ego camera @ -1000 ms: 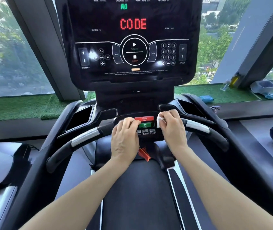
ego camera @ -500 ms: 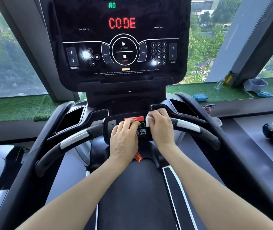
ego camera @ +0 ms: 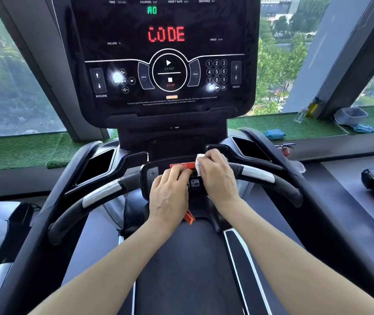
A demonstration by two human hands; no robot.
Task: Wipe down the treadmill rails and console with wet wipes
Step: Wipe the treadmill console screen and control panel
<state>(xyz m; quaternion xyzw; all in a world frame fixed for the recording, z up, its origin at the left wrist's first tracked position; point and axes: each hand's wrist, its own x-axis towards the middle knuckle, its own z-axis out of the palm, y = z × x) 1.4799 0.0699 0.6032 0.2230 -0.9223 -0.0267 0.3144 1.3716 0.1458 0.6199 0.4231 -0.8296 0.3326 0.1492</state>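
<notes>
With the right hand (ego camera: 217, 176) fingers clamped on the wet wipe (ego camera: 199, 163) against the small control panel (ego camera: 151, 176), and left hand (ego camera: 170, 196) fingers curled beside it, pressure could trigger the red stop button (ego camera: 179, 165) just beneath.

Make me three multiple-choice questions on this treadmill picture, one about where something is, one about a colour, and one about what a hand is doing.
1. Where is the white wipe?
A. On the window ledge
B. On the small control panel between the handlebars
C. On the running belt

2. What colour are the letters CODE on the console?
A. Red
B. Blue
C. White

3. What is the right hand doing?
A. Hanging idle at the side
B. Pressing the keypad on the big screen
C. Holding the wipe against the panel

Answers:
1 B, the wipe sits at the panel's red strip, beside the left hand.
2 A, the lit letters glow red.
3 C, its fingers curl over the wipe on the panel.
</notes>
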